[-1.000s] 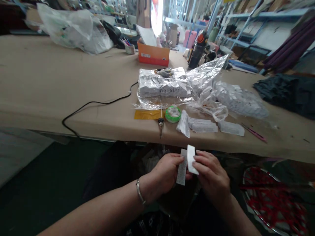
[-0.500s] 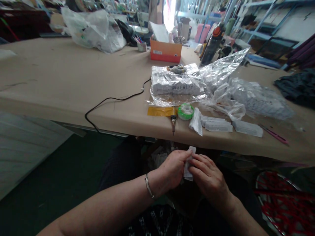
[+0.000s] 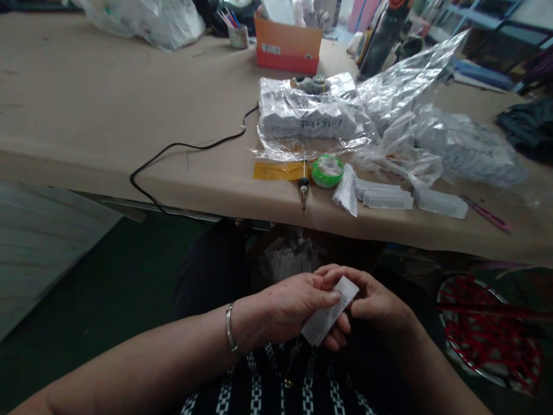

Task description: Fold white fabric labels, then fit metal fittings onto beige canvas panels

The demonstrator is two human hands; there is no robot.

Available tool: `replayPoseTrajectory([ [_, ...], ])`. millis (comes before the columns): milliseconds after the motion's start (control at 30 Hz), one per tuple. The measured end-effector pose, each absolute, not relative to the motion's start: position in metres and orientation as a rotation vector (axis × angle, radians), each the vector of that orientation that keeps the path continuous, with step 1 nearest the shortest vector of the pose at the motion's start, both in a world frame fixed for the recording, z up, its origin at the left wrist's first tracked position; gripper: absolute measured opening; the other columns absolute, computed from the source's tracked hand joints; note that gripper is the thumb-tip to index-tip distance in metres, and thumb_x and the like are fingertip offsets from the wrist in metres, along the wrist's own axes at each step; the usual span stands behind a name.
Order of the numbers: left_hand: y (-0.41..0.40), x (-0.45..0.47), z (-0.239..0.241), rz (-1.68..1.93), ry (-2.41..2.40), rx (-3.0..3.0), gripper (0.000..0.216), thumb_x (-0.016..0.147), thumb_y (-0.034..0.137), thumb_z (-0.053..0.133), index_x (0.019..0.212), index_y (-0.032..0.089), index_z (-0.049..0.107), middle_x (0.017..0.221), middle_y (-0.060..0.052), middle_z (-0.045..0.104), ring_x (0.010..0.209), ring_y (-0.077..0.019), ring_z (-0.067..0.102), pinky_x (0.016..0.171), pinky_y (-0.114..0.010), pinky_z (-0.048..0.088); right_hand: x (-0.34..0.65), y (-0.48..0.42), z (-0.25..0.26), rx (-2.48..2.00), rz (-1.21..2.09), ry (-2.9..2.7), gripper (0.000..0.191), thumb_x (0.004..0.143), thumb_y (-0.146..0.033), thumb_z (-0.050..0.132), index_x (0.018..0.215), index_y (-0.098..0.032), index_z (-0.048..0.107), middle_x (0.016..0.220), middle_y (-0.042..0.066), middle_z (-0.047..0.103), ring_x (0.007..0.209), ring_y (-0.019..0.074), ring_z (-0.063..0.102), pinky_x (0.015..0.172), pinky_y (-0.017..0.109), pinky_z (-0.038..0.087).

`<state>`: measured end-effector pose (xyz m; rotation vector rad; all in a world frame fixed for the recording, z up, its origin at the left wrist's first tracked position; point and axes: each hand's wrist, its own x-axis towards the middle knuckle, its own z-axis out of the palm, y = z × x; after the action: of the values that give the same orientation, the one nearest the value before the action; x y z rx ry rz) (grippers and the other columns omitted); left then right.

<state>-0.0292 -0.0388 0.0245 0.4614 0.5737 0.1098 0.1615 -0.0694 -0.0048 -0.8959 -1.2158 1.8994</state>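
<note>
Both my hands are low in my lap, below the table's front edge. My left hand [image 3: 294, 305], with a metal bangle on the wrist, pinches a narrow white printed label [image 3: 329, 311] that lies tilted across its fingers. My right hand [image 3: 380, 305] curls against the label's upper end, fingers closed on it. Under my hands is dark patterned clothing. On the table just above lie several stacks of similar white labels [image 3: 386, 199] and a fanned bunch [image 3: 347, 196].
A soldering iron [image 3: 303, 193] overhangs the brown table [image 3: 108, 132], its black cord trailing left. A green tape roll [image 3: 327, 171], clear bags of labels [image 3: 311, 118], an orange box [image 3: 288, 43], pink tweezers [image 3: 486, 213]. A red wire basket [image 3: 488, 334] stands at the floor right.
My hands dropped lower toward my lap. The label was upright and folded between the fingers earlier; now it lies flat and tilted. The view tipped downward.
</note>
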Motion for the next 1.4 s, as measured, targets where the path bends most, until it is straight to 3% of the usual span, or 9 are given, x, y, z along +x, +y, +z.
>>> replayPoseTrajectory([
  [100,-0.046,-0.03,0.027,0.108,0.611,0.474,0.019,0.083,0.03,0.059,0.079,0.011,0.06,0.066,-0.005,0.063,0.05,-0.0113,0.06,0.053,-0.023,0.049,0.153,-0.069,-0.009,-0.808,1.946,-1.125,0.031,0.068,-0.035,0.077,0.094,-0.022,0.066,0.127,0.008,0.056,0.114,0.0265,0.057,0.095,0.041,0.045],
  [233,-0.05,-0.031,0.027,0.102,0.627,0.487,0.023,0.081,0.033,0.06,0.074,0.011,0.059,0.063,-0.003,0.06,0.049,-0.01,0.057,0.051,-0.022,0.047,0.149,-0.071,-0.013,-0.827,1.979,-1.125,0.029,0.068,-0.039,0.076,0.086,-0.02,0.064,0.129,0.01,0.055,0.114,0.0282,0.057,0.093,0.044,0.047],
  [367,-0.052,-0.033,0.024,0.121,0.638,0.496,0.028,0.077,0.038,0.064,0.07,0.013,0.057,0.063,-0.001,0.057,0.047,-0.0082,0.054,0.049,-0.021,0.044,0.149,-0.075,-0.01,-0.97,1.909,-1.253,0.041,0.073,-0.048,0.071,0.104,-0.022,0.062,0.123,0.009,0.059,0.098,0.0237,0.064,0.082,0.038,0.053],
  [467,-0.053,-0.037,0.021,0.201,0.642,0.497,0.029,0.076,0.041,0.065,0.073,0.013,0.057,0.063,0.0,0.057,0.048,-0.0074,0.054,0.05,-0.02,0.043,0.147,-0.084,-0.003,-1.163,1.619,-1.422,0.051,0.081,-0.048,0.063,0.126,-0.026,0.053,0.117,0.008,0.063,0.096,0.0219,0.064,0.08,0.034,0.054],
  [633,-0.06,-0.043,0.019,0.26,0.644,0.472,0.03,0.077,0.043,0.065,0.075,0.013,0.058,0.064,0.0,0.058,0.05,-0.0079,0.055,0.052,-0.02,0.044,0.141,-0.103,0.007,-1.431,0.759,-1.875,0.041,0.089,-0.036,0.055,0.128,-0.023,0.052,0.124,0.011,0.058,0.116,0.0259,0.055,0.097,0.04,0.049],
  [767,-0.067,-0.044,0.018,0.243,0.675,0.434,0.027,0.077,0.039,0.066,0.077,0.013,0.059,0.064,0.0,0.057,0.05,-0.0079,0.054,0.051,-0.02,0.043,0.135,-0.108,0.009,-1.455,0.558,-2.015,0.038,0.091,-0.035,0.05,0.127,-0.022,0.053,0.119,0.011,0.061,0.113,0.0264,0.057,0.093,0.041,0.052],
  [1100,-0.071,-0.047,0.013,0.262,0.687,0.428,0.025,0.077,0.038,0.064,0.077,0.013,0.059,0.063,0.0,0.055,0.049,-0.0085,0.053,0.049,-0.02,0.041,0.128,-0.112,0.005,-1.428,0.619,-2.016,0.041,0.092,-0.033,0.05,0.132,-0.023,0.049,0.122,0.01,0.06,0.114,0.0244,0.056,0.094,0.039,0.05],
  [1200,-0.072,-0.047,0.012,0.294,0.686,0.437,0.028,0.078,0.04,0.063,0.075,0.013,0.058,0.064,0.0,0.054,0.049,-0.0084,0.052,0.048,-0.02,0.039,0.126,-0.11,0.005,-1.471,0.818,-1.8,0.041,0.091,-0.033,0.053,0.131,-0.024,0.048,0.113,0.007,0.065,0.101,0.0209,0.063,0.086,0.033,0.054],
  [1400,-0.067,-0.045,0.015,0.437,0.813,0.531,0.025,0.08,0.039,0.058,0.079,0.014,0.059,0.059,0.002,0.051,0.047,-0.008,0.048,0.049,-0.021,0.037,0.118,-0.089,0.002,-1.463,1.435,-1.095,0.024,0.08,-0.041,0.066,0.085,-0.019,0.061,0.073,0.001,0.065,0.064,0.0134,0.062,0.058,0.021,0.05],
])
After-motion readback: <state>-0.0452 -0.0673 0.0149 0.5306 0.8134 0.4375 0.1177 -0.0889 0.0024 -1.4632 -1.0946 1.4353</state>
